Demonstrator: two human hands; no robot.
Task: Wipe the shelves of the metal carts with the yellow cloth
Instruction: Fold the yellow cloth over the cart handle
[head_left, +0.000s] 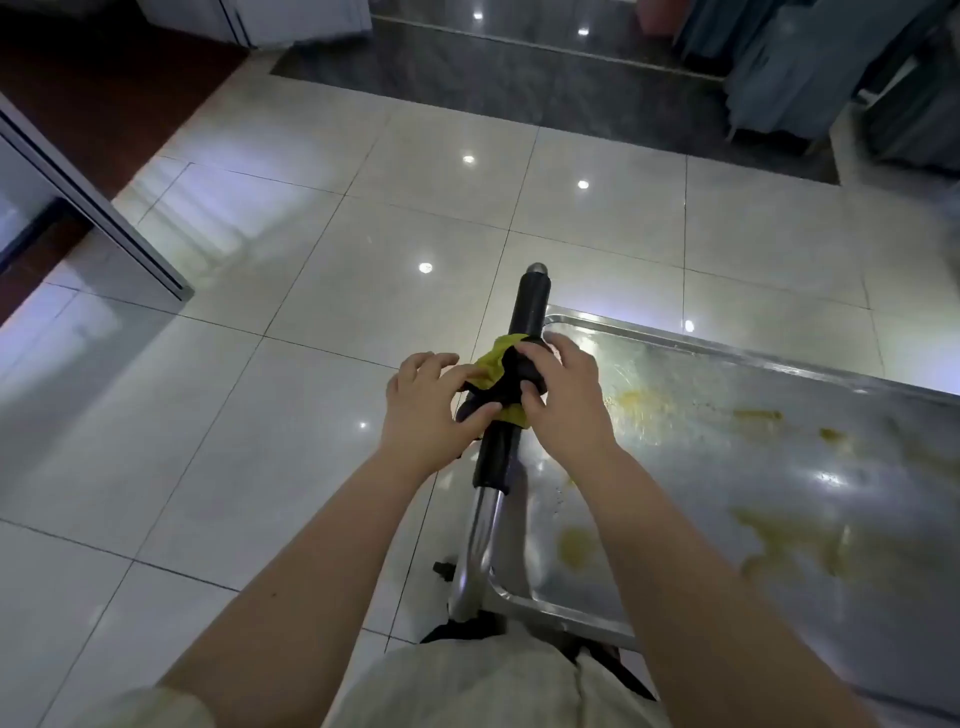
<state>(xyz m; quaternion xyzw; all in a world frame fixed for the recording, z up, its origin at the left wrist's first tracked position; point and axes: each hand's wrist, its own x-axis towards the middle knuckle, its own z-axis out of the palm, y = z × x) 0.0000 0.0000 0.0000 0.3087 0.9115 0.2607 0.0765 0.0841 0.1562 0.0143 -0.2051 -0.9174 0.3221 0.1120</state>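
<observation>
**Cloth at the handle, shelf not yet wiped**

Through the head camera I see both hands meeting on the cart's black handle (527, 306). The left hand (431, 400) and the right hand (566, 395) have their fingers curled in, pinching the yellow cloth (491, 371) between them where it is bunched around the handle. A dark fold sits inside the grip; it may be part of the cloth or the handle sleeve, and I cannot tell which.

Just to the right of the grip, and lower, lies the top shelf (727, 467) of the metal cart. Yellowish stains (576, 545) spread across it from beside the grip out to the far right. I judge the wiping has hardly begun: the cloth is off the shelf and this whole surface is left to do. No lower shelves or other carts are in view.
</observation>
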